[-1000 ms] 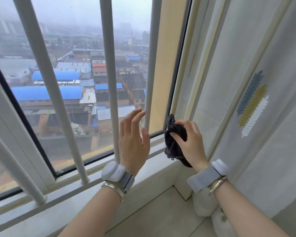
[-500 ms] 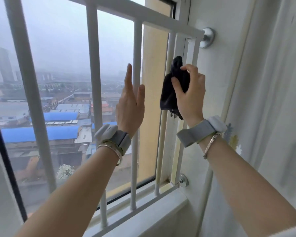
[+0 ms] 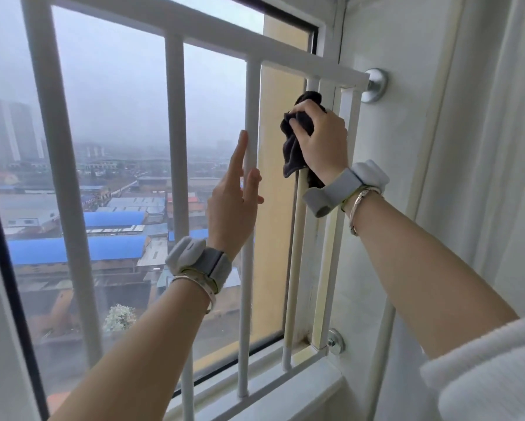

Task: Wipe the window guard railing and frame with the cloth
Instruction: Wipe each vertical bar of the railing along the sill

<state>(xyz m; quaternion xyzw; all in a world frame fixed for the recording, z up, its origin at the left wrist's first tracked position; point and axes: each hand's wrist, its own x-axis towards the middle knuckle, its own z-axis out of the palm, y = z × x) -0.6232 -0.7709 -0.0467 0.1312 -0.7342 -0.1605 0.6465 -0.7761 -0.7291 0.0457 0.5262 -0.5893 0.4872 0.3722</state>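
Head view: right hand [image 3: 322,141], upper center-right of frame, grip clenched round a bunched dark cloth [image 3: 294,147] pressed on a vertical bar of the white window guard railing [image 3: 252,95], just under the top rail. Left hand [image 3: 234,202] at center, fingers straight, grip wide, holding nothing, beside the neighbouring bar. Window frame [image 3: 331,41] behind.

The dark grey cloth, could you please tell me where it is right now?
In the head view, the dark grey cloth is upper right of centre, gripped by the right hand against the white railing's second-to-last vertical bar.
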